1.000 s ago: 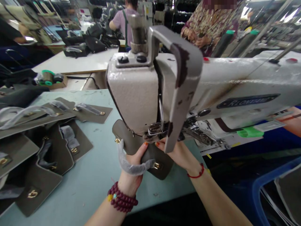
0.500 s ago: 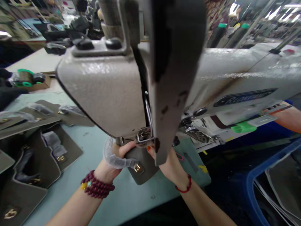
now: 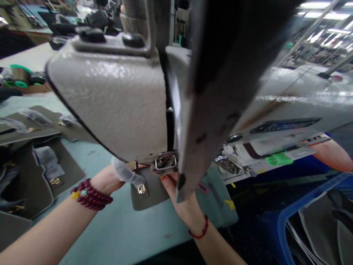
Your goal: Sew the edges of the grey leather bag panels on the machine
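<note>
A big cream sewing machine head [image 3: 116, 99] fills the upper frame. Under it lies an olive-grey leather bag flap [image 3: 150, 191] with a gold clasp and a plastic-wrapped strap [image 3: 125, 173]. My left hand [image 3: 106, 180], with a dark red bead bracelet at the wrist, reaches under the machine head and holds the flap's left side; its fingers are mostly hidden. My right hand [image 3: 180, 200], with a red cord bracelet, presses its fingers on the flap's right edge beside the metal presser foot [image 3: 165, 162].
Several more olive flaps with gold clasps [image 3: 44, 169] lie stacked on the pale blue table [image 3: 110, 235] at left. Thread spools [image 3: 16, 75] sit at the far left. A blue bin [image 3: 303, 217] with cut pieces stands at lower right. Another person's arm [image 3: 333, 154] shows at right.
The camera has moved closer and lower, so the machine head fills more of the view. Both hands have pushed the flap further under the machine head, and my left fingers are now mostly hidden.
</note>
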A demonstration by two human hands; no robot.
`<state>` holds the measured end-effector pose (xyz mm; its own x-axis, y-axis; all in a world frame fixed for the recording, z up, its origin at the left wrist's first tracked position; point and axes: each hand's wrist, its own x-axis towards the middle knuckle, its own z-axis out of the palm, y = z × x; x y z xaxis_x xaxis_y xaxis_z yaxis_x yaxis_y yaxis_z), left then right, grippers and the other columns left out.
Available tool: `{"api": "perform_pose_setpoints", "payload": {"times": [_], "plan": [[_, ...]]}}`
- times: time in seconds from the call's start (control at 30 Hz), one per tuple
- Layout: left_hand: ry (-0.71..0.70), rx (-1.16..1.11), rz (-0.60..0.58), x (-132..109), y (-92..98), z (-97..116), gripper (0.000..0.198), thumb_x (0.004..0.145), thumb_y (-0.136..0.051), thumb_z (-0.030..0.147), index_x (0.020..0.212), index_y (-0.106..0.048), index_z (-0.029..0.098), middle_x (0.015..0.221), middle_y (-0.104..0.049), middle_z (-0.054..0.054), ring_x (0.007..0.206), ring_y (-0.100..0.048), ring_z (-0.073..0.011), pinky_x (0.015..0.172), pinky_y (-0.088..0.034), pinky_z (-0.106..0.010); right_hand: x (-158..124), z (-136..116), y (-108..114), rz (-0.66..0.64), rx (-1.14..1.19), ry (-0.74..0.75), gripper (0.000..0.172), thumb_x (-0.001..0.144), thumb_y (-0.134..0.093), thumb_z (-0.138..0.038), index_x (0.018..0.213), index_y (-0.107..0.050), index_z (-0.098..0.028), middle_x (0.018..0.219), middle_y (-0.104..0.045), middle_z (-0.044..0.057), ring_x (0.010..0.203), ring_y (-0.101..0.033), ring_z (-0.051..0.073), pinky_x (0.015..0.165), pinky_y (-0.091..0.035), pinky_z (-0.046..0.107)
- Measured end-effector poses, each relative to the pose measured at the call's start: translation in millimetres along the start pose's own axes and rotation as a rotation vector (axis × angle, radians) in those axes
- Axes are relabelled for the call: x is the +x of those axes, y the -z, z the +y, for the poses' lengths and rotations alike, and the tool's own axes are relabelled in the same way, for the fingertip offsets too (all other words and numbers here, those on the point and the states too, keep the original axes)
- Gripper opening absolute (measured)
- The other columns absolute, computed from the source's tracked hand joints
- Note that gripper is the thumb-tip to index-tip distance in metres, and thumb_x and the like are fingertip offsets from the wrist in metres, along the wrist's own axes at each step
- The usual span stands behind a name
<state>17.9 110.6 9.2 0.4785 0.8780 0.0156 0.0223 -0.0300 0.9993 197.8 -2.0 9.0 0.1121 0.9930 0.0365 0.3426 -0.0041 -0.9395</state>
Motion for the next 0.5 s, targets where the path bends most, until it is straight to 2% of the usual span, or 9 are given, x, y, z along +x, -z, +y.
{"api": "perform_pose_setpoints", "payload": {"times": [0.07,0.13,0.2,0.3,0.37,0.43,0.5], "plan": [[0.079,-0.123,-0.003,4,-5.4,11,0.043,0.047,-0.088,0.024,0.082,-0.074,0.004,0.087,-0.077,-0.013,0.100,-0.068,-0.0392,0.092,-0.049,-0.057,-1,3,-3,-0.039,0.122,-0.096,0.035,0.094,-0.053,-0.046,0.083,-0.070,-0.018,0.072,-0.066,0.005,0.076,-0.066,0.021,0.058,-0.053,0.024],[0.149,-0.179,0.064,5,-7.8,22,0.046,0.045,-0.089,0.023,0.083,-0.074,0.003,0.086,-0.077,-0.013,0.098,-0.068,-0.0396,0.088,-0.052,-0.053,-5,6,-6,-0.062,0.236,-0.197,0.038,0.090,-0.056,-0.053,0.080,-0.067,-0.018,0.072,-0.065,0.004,0.070,-0.067,0.020,0.052,-0.053,0.023],[0.205,-0.217,0.202,-4,-7.9,26,0.040,0.050,-0.088,0.023,0.081,-0.073,0.004,0.085,-0.078,-0.011,0.092,-0.069,-0.0349,0.083,-0.055,-0.046,-10,9,-9,-0.094,0.341,-0.284,0.041,0.087,-0.059,-0.058,0.077,-0.062,-0.018,0.070,-0.063,0.002,0.062,-0.068,0.018,0.047,-0.051,0.022],[0.268,-0.407,0.452,-39,-16.2,13,0.029,0.070,-0.081,0.027,0.091,-0.073,0.010,0.090,-0.078,-0.008,0.081,-0.070,-0.0239,0.071,-0.056,-0.031,-20,8,-9,-0.154,0.477,-0.373,0.047,0.084,-0.060,-0.063,0.076,-0.057,-0.017,0.062,-0.064,0.001,0.055,-0.070,0.017,0.048,-0.050,0.020],[0.270,-0.591,0.544,-69,-34.5,-5,0.036,0.075,-0.079,0.037,0.104,-0.072,0.018,0.096,-0.078,-0.005,0.081,-0.069,-0.0206,0.066,-0.055,-0.025,-25,7,-8,-0.184,0.537,-0.396,0.050,0.084,-0.059,-0.066,0.076,-0.057,-0.016,0.062,-0.068,0.004,0.055,-0.071,0.017,0.050,-0.050,0.019],[0.256,-0.655,0.527,-95,-61.8,-20,0.050,0.070,-0.078,0.052,0.110,-0.071,0.022,0.103,-0.077,-0.007,0.091,-0.068,-0.0259,0.071,-0.057,-0.030,-27,6,-7,-0.223,0.564,-0.386,0.051,0.086,-0.057,-0.065,0.075,-0.059,-0.015,0.065,-0.072,0.008,0.054,-0.071,0.015,0.050,-0.049,0.018],[0.220,-0.743,0.485,-108,-90.6,-28,0.054,0.066,-0.079,0.057,0.105,-0.074,0.021,0.101,-0.077,-0.009,0.097,-0.068,-0.0295,0.082,-0.057,-0.036,-28,6,-6,-0.245,0.567,-0.368,0.050,0.088,-0.056,-0.063,0.074,-0.059,-0.015,0.064,-0.072,0.008,0.053,-0.070,0.015,0.049,-0.049,0.017]]}}
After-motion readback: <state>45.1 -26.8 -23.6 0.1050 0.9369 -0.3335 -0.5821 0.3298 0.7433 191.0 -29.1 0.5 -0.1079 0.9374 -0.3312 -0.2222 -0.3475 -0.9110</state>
